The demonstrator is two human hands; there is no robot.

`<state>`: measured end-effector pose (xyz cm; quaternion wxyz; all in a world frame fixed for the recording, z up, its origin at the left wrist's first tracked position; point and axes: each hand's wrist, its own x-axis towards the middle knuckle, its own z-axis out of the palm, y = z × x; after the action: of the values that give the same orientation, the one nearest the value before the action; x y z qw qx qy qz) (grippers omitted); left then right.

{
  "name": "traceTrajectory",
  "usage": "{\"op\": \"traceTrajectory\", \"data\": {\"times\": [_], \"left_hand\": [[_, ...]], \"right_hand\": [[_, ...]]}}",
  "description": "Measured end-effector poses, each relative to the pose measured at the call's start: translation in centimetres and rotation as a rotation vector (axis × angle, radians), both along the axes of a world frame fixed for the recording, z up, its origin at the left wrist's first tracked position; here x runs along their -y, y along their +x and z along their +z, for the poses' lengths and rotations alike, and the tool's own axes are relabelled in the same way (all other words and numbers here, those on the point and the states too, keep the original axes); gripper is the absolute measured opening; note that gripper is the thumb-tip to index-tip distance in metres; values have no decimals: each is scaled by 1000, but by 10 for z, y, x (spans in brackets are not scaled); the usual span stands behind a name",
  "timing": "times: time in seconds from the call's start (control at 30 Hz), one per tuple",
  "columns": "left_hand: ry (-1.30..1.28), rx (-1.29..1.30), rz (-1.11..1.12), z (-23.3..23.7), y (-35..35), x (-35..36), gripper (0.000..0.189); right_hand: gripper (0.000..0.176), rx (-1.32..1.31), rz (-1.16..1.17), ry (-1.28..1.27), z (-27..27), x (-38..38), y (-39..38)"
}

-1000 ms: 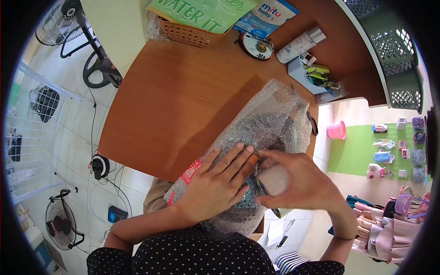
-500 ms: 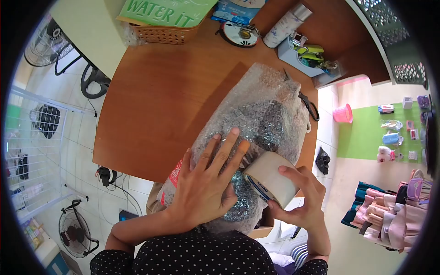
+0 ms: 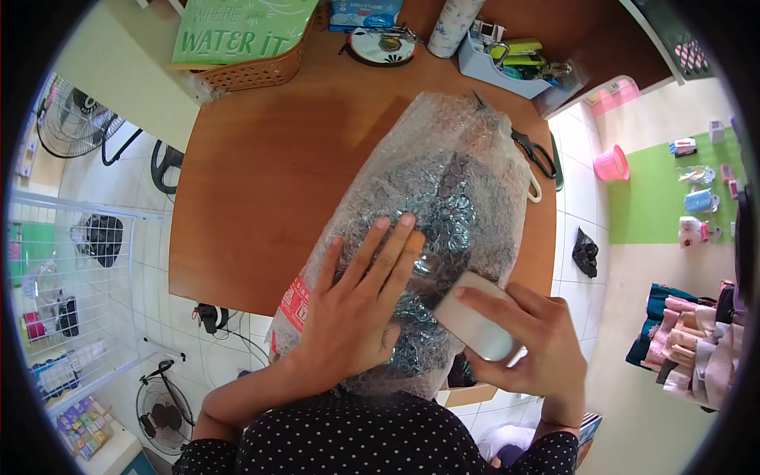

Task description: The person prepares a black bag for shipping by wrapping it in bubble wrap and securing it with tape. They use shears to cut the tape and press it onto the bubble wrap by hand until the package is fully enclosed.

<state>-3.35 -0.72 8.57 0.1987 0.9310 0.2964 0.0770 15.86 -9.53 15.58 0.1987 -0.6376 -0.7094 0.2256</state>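
Observation:
A bubble-wrapped package lies slanted over the front of the wooden table, its near end against my body. Something dark shows through the clear wrap. My left hand rests flat on the package with fingers stretched out, an orange wrap around one fingertip. In my right hand is a wide roll of packing tape, gripped between thumb and fingers at the package's right side. A red printed label shows on the package left of my left hand. Black-handled scissors lie beside the far right of the package, partly hidden.
Along the table's back stand a brown basket with a green package, a round pouch, a floral bottle and a blue organiser. A white wire rack and fans stand left; a pink bin is right.
The tape roll has turned in my right hand, its printed inner side no longer facing me. My left hand stays flat on the package. The whole view has shifted slightly.

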Motion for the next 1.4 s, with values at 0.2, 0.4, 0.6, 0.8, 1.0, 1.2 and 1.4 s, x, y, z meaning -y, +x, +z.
{"op": "traceTrajectory", "data": {"times": [0.2, 0.4, 0.6, 0.8, 1.0, 1.2, 1.4], "left_hand": [[29, -6, -12, 0, 3, 1, 85], [88, -47, -14, -1, 4, -1, 82], [123, -106, -25, 0, 7, 2, 84], [104, -135, -18, 1, 8, 1, 85], [103, -129, -16, 6, 13, 4, 86], [242, -368, 136, 20, 58, 40, 99], [226, -391, 333, 8, 74, 47, 131]], "right_hand": [[62, 79, -126, -212, -3, 30, 13], [57, -76, -245, 145, -38, 67, 30], [52, 126, -221, -12, -39, 76, 35], [55, -47, -285, 207, -73, 99, 46], [67, 81, -260, 238, -78, 100, 56], [67, -3, -316, 349, -99, 102, 60], [73, -180, -371, 510, -138, 107, 65]]}}
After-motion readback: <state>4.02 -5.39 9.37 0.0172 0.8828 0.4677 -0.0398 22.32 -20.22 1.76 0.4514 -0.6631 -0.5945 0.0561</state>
